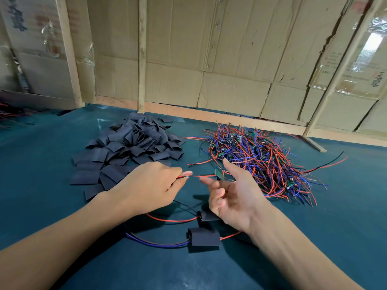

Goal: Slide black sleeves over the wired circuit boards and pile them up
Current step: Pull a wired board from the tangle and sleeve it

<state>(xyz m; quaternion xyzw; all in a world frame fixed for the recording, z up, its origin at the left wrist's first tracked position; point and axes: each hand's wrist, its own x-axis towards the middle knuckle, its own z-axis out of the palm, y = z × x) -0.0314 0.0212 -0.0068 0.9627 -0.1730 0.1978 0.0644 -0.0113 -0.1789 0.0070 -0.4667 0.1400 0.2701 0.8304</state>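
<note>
My left hand (154,185) pinches the red and black wires (201,176) of a small green circuit board (219,174) held above the table. My right hand (228,194) is beside the board, palm up with relaxed fingers; the board lies near its thumb and forefinger, and I cannot tell if they touch it. A heap of black sleeves (129,147) lies behind my left hand. A tangle of wired boards (257,158) with red, blue and black leads lies behind my right hand. Two sleeved boards (204,237) (209,216) rest on the table below my hands.
The work surface is a dark teal mat (335,206). Cardboard panels and wooden battens (142,59) wall off the back. More red wires (10,114) lie at the far left edge. A wooden strip (314,144) lies on the mat at the back right.
</note>
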